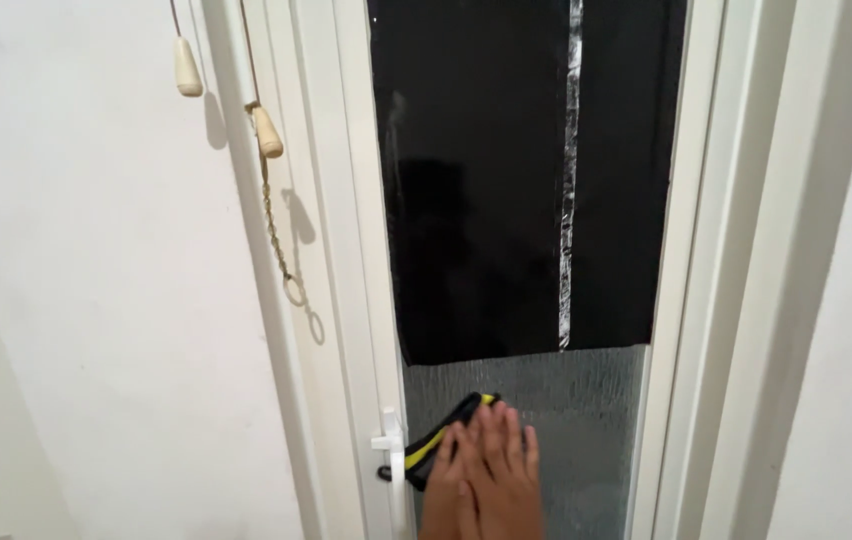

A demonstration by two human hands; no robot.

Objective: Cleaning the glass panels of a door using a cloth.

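Flat hand presses a black-and-yellow cloth against the glass of a narrow white-framed door.

One hand [486, 475], fingers extended and held close together, lies palm-down on the black cloth with yellow trim [438, 443], pinning it to the frosted textured lower glass pane [586, 420] just right of the white lever door handle [389, 447]. Which hand this is cannot be told from the view; it may be two overlapping hands. To work well, keep the palm flat, pressure even, and the cloth bunched under the fingers, not trailing toward the handle. Above, black sheet material [486, 180] with a vertical strip of shiny tape [570, 180] covers the upper glass. Two cream wooden cord pulls [268, 132] hang at the left of the white door frame [346, 250].
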